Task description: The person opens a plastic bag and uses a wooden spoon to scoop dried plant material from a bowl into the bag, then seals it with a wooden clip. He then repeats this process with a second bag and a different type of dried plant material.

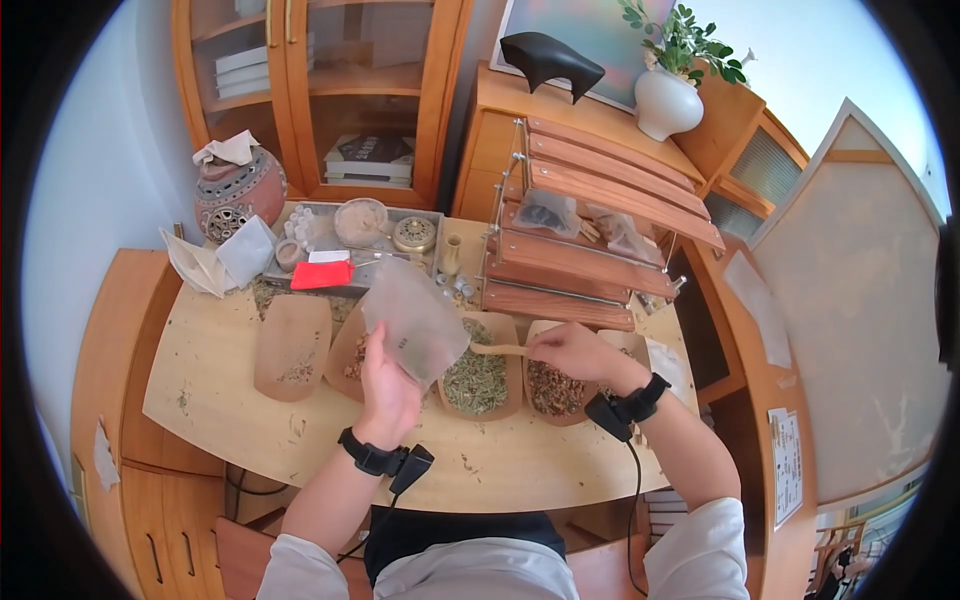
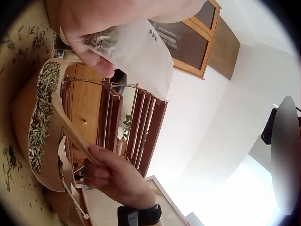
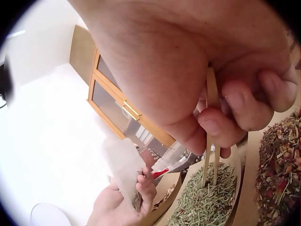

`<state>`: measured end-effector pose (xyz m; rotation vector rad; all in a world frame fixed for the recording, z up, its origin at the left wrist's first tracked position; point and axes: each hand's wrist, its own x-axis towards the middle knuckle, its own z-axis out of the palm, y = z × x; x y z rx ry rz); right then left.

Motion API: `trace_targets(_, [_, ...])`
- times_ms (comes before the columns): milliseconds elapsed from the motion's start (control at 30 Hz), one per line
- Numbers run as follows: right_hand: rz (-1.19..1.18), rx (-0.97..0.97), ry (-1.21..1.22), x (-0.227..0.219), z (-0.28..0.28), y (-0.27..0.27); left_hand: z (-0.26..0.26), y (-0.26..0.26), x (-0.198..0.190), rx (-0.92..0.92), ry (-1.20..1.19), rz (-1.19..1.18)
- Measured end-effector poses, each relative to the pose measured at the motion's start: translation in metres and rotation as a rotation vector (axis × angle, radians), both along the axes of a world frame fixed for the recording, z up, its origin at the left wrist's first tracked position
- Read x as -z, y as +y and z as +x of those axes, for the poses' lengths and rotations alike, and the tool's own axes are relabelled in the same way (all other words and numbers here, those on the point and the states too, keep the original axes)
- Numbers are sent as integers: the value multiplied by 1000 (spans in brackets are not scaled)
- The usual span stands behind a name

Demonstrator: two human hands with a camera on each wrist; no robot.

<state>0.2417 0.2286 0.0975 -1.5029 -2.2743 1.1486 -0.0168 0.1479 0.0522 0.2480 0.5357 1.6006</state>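
My left hand (image 1: 388,390) holds up a translucent white bag (image 1: 412,315) with small dark print, over the row of paper trays. Dried herbs (image 2: 104,41) show inside the bag in the left wrist view. My right hand (image 1: 578,355) grips wooden tweezers (image 1: 500,350) near their back end. In the right wrist view, the tweezers' tips reach down into green dried herb sprigs (image 3: 207,200), which fill a brown paper tray (image 2: 22,117). Just right of it, under my right hand, a tray holds a mixed reddish dried blend (image 3: 282,174).
A brown tray (image 1: 290,340) with a few scraps lies at left. Behind stand a grey tray (image 1: 350,285) with a red pouch (image 1: 322,274), a brass burner (image 1: 414,234), and a patterned jar (image 1: 238,190). A slatted wooden rack (image 1: 570,280) rises at the back right.
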Motion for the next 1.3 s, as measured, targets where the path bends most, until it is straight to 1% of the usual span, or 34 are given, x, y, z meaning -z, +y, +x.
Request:
trace_targets(100, [17,-17,-80,-6,-11,-15,0,0,0,5,12,1])
trace_targets(200, [319,-70,-273,-17,-26,-41,0,1,5,-15,15,14])
trace_targets(300, [454,-98,-347,-9,-32,-49,0,2,8,-35,29,23])
trace_targets(400, [576,-121,-335,0,-32,-50,-2,2,9,-23,18,19])
trace_targets(500, [588,-105,-311,6,-31,-52,-2,2,7,-22,28,23])
trace_targets(600, [550,-94,-304,9,-32,-53,-1,2,6,-26,30,21])
trace_targets(700, [464,-48,-152,13,-23,-52,-1,1,5,-27,27,29])
trace_targets(800, [117,41,20,18,-7,-40,-2,1,5,-16,17,26])
trace_targets(900, [-27,87,210,16,7,-35,-3,4,10,-5,11,16])
trace_targets(933, [-125,147,211,-2,5,-39,-3,3,10,-6,18,11])
trace_targets(1033, [-206,240,257,-23,11,-42,-2,3,9,-7,33,-3])
trace_targets(1133, [-184,262,401,-44,13,-44,-1,4,9,-4,37,-10])
trace_targets(1233, [-165,231,437,-76,2,-47,1,3,8,27,64,-5])
trace_targets(1300, [-133,186,446,-83,-6,-47,2,1,3,63,97,-14])
